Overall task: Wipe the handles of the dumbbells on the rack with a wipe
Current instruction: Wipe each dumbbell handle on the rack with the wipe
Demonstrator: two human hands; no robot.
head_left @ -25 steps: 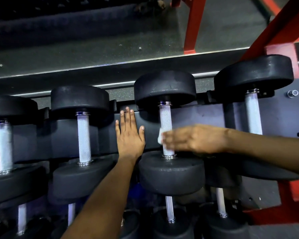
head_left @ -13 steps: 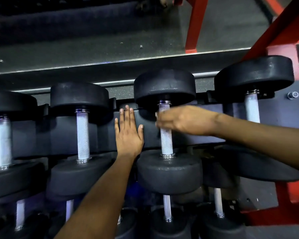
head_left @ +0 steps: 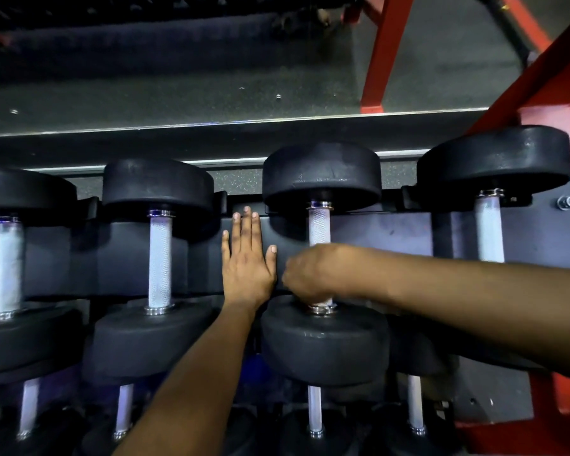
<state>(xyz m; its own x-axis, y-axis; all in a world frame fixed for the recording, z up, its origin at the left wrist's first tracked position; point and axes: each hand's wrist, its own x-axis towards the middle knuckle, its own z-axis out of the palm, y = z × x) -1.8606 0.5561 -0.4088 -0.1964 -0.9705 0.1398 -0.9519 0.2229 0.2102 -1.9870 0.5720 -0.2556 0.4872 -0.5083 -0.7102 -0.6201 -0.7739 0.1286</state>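
Black dumbbells with knurled silver handles lie in a row on a dark rack (head_left: 392,238). My right hand (head_left: 313,274) is wrapped round the lower end of the third dumbbell's handle (head_left: 319,227), close to the near weight head (head_left: 323,343). The wipe is hidden inside that hand. My left hand (head_left: 247,261) lies flat, fingers straight, on the rack panel between the second and third dumbbells. The second dumbbell's handle (head_left: 160,261) and the right dumbbell's handle (head_left: 489,228) stand bare.
A lower tier holds more dumbbells, one handle (head_left: 315,411) showing under the gripped one. Red steel frame legs (head_left: 380,51) rise at the upper right. A mirror edge and grey speckled floor (head_left: 178,103) run behind the rack.
My right hand slid from the lower handle up to its top end, then back down to the bottom by the near head. My left hand stayed flat on the rack.
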